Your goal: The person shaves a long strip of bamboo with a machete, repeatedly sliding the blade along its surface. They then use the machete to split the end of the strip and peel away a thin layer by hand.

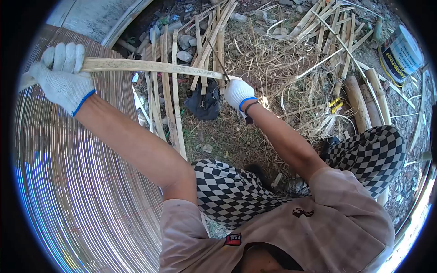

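The left hand point(63, 77), gloved in white knit with a blue edge at the wrist, was closed firmly around a long pale bamboo strip point(150, 67) near its left end, with a short length showing beyond the fist. The strip ran across the upper left of the view, slightly bowed, from that grip to the right hand point(238, 93). The right hand, gloved the same way, was curled around a knife point(218, 59); its handle was hidden in the fist (only the thin dark blade showed), and the blade slanted up and to the left, crossing the strip close to its right end. Whether the right fingers also touched the strip could not be told. A dark band point(250, 107) circled the right wrist.

Beneath the left arm spread a slatted mat point(95, 168), its narrow slats catching bright light at the lower left. Between the mat and the right hand, more split strips point(175, 91) lay on the ground, with a dark cloth point(203, 102) near them, just left of the right hand. Beyond the right hand lay a tangle of curled shavings point(268, 66), and past it another heap of strips point(334, 34). On the right, a yellow-handled tool point(336, 105) lay near some round poles point(357, 104), and a tilted white and blue bucket point(401, 54) sat farther out. The person's checkered trousers point(232, 191) and pale shirt point(282, 227) filled the lower part of the view.
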`<state>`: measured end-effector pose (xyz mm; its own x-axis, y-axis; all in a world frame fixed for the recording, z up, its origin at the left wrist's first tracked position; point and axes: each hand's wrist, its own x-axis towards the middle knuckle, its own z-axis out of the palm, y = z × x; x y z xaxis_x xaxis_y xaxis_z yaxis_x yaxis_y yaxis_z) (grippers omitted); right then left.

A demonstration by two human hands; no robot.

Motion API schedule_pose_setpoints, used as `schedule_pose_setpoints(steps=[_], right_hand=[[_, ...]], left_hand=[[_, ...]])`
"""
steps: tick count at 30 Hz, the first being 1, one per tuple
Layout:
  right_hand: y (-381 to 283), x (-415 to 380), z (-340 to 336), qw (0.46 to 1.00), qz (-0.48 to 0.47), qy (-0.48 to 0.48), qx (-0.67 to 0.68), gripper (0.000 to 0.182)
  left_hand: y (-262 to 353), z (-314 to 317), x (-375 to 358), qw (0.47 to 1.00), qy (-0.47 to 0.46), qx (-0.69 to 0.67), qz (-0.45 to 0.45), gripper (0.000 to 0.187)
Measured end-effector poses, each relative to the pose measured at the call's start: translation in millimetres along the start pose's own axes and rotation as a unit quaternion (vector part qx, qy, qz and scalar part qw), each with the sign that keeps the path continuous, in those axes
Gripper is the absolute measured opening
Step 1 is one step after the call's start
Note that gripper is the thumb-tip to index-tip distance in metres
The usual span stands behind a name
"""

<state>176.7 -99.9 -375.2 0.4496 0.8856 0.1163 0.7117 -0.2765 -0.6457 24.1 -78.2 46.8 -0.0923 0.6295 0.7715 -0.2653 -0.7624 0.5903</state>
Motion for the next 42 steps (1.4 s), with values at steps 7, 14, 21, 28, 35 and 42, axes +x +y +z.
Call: schedule_pose_setpoints(steps=[7, 14, 21, 28, 35, 42], right_hand=[[15, -29, -4, 1.0, -0.011, 0.02, 0.015, 0.029], [7, -32, -38, 0.999, 0.018, -0.046, 0.019, 0.035], [90, -7, 31, 0.988, 0.038, -0.111, -0.099, 0.027], [30, -36, -24, 0.999, -0.003, -0.027, -0.024, 0.032], [72, -10, 1, 0.994, 0.046, -0.075, -0.069, 0.034], [53, -8, -22, 0.984, 0.097, -0.139, -0.057, 0.037]], left_hand=[[0, -8, 5, 1.0, 0.005, 0.002, 0.01, 0.049], [-22, -55, 35, 0.999, -0.038, -0.004, -0.013, 0.052], [-19, -39, 23, 1.0, 0.002, 0.019, -0.003, 0.046], [-11, -29, 19, 0.994, 0.035, 0.07, 0.07, 0.038], [-5, -14, 11, 0.999, 0.029, 0.018, 0.032, 0.038], [-16, -71, 57, 0.98, -0.152, -0.123, -0.025, 0.041]])
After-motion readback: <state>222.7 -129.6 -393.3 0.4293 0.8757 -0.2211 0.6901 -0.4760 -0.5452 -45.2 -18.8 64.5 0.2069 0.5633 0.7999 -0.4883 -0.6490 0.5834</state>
